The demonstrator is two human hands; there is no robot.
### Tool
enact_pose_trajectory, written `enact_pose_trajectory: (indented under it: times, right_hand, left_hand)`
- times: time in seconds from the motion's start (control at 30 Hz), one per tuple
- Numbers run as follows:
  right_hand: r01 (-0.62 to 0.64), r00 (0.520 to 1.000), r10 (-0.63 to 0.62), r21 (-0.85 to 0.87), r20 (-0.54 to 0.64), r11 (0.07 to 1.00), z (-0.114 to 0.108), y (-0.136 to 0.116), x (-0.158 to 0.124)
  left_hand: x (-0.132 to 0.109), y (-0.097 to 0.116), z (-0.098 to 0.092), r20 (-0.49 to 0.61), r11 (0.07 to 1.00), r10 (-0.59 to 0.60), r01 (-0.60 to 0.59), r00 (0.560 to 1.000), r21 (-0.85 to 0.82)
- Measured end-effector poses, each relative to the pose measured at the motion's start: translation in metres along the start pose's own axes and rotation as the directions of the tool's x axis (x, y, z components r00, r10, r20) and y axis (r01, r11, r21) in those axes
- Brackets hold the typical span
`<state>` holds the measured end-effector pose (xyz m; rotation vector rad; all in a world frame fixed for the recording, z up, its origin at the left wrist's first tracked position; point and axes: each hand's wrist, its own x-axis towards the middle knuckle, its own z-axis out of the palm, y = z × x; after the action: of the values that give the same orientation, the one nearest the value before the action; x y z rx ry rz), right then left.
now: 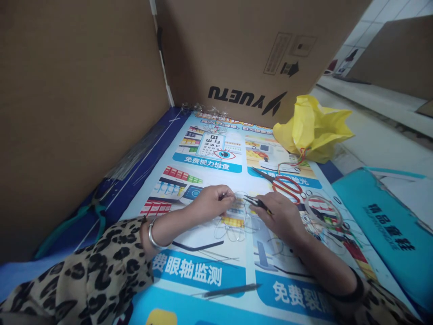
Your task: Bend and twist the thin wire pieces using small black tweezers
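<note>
My left hand (214, 201) is closed in a pinch on thin wire, near the middle of the printed poster (216, 180). Dark-handled pliers (255, 201) are in my right hand (282, 219), their jaws pointing left toward the pinched wire. Whether the jaws touch it is too fine to see. Below and between both hands spread looped thin wires (235, 232), like petals. Just beyond my right hand lie scissors (287, 185) with orange-red handles. A clear ring-shaped coil (323, 211) rests to the right of that hand.
Cardboard walls (216, 54) stand at the left and back. Teal-handled pliers (96, 210) lie at left, near straight wires (135, 153). A crumpled yellow bag (314, 128) sits back right, a turquoise box (385, 225) at right. Thin dark rods (233, 290) lie in front; tangled wire pieces (216, 119) behind.
</note>
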<state>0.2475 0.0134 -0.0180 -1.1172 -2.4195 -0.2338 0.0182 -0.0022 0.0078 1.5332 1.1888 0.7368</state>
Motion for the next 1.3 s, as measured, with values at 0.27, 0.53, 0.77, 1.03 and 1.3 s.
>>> enact_pose_trajectory:
  times: [0.27,0.53,0.77,1.03,1.3]
  right_hand:
    - [0.065,0.975,-0.053,0.049,-0.214,0.997,-0.009,-0.002,0.004]
    - [0.256,0.944,-0.253,-0.011,-0.213,0.966,-0.023,-0.011,0.004]
    - [0.16,0.987,-0.157,-0.303,0.033,0.939,-0.028,-0.038,0.007]
    - [0.034,0.999,-0.025,-0.397,0.026,0.917,-0.03,-0.039,0.007]
    - [0.058,0.998,-0.044,-0.364,0.046,0.93,-0.031,-0.037,0.009]
  left_hand:
    - [0.002,-0.009,0.001,-0.013,0.999,-0.026,0.026,1.0,-0.025]
    - [0.003,-0.01,0.002,-0.061,0.992,-0.068,0.061,0.996,-0.115]
    - [-0.001,-0.003,0.005,-0.109,0.999,-0.023,0.018,0.994,-0.05]
    - [-0.006,0.006,0.009,-0.174,1.0,0.02,-0.017,0.985,0.021]
    - [-0.007,0.006,0.01,-0.164,0.996,0.03,-0.015,0.986,0.092]
